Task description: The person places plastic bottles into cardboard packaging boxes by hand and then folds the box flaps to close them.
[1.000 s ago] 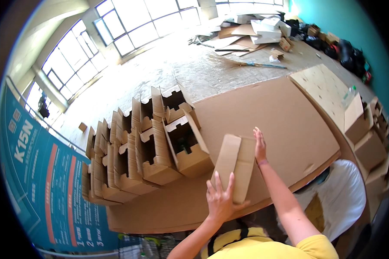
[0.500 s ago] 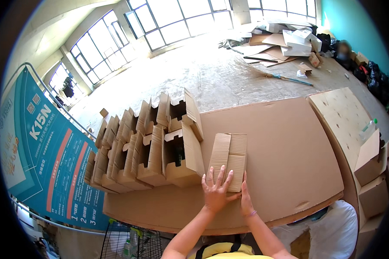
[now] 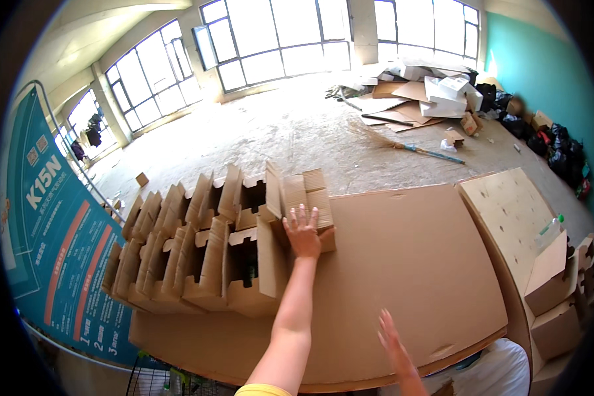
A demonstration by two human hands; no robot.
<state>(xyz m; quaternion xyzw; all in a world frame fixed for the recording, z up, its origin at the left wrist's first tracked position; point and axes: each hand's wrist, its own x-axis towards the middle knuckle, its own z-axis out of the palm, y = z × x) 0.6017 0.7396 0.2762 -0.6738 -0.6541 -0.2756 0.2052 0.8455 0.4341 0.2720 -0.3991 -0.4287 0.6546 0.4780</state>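
Observation:
My left hand (image 3: 302, 231) reaches forward and lies on a cardboard box (image 3: 317, 187), fingers stretched out over its near end. The box's top flaps are folded over, and it stands against the right side of two rows of open-topped cardboard boxes (image 3: 274, 254). Inside the nearest open box are dark contents with a bit of green, too shaded to name. My right hand (image 3: 396, 343) hovers over the near part of the cardboard-covered table (image 3: 402, 257), fingers out straight, holding nothing.
A plywood board (image 3: 508, 204) adjoins the table's right side, with a clear bottle (image 3: 550, 230) and more open cartons (image 3: 553, 277) there. A blue-green banner (image 3: 59, 231) stands at the left. On the floor beyond lie a broom (image 3: 416, 149) and a scrap heap (image 3: 422, 96).
The closed box has moved from the table's near middle to the far end, beside the open boxes. My left hand went with it; my right hand has come off it and drawn back.

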